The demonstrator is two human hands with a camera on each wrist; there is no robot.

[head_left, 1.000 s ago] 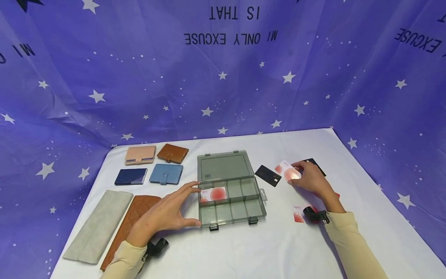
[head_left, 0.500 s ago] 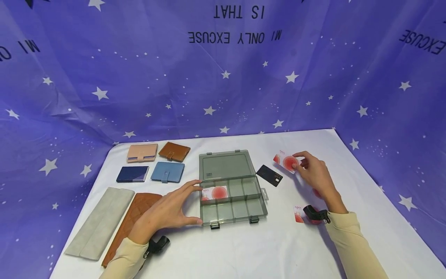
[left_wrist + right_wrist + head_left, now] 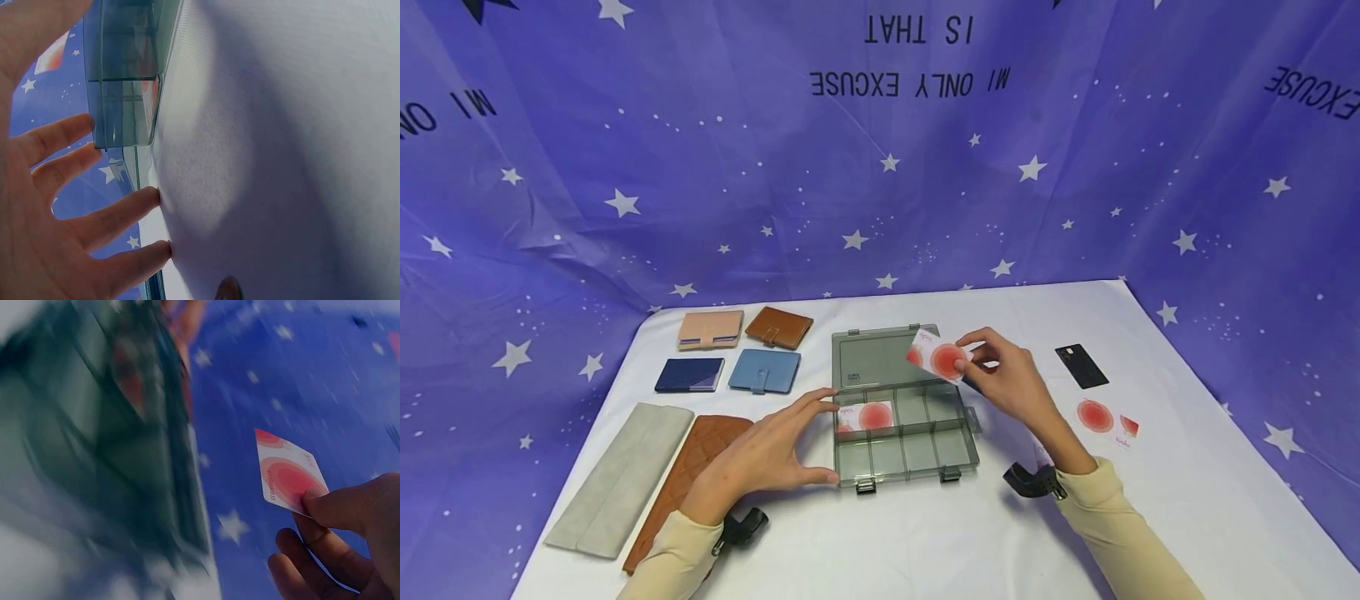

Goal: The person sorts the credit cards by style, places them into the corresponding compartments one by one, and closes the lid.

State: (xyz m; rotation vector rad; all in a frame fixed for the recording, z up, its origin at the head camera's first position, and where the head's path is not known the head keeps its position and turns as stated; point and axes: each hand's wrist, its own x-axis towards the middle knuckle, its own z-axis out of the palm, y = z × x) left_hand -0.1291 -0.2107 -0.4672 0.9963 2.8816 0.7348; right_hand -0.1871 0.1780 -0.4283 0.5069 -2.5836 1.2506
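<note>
Card with red circle, pinched in right hand, has come from the right of the table to mid-frame above the box, likely going into a compartment; left hand steadies the box, fingers spread.

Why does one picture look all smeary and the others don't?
The right wrist view is smeared by motion: the grey box is a dark blur, though the card pinched by the right hand stays fairly sharp. The head view is crisp and evenly lit. The left wrist view is so close that the left hand looks soft, with a shadow across the white tablecloth.
</note>
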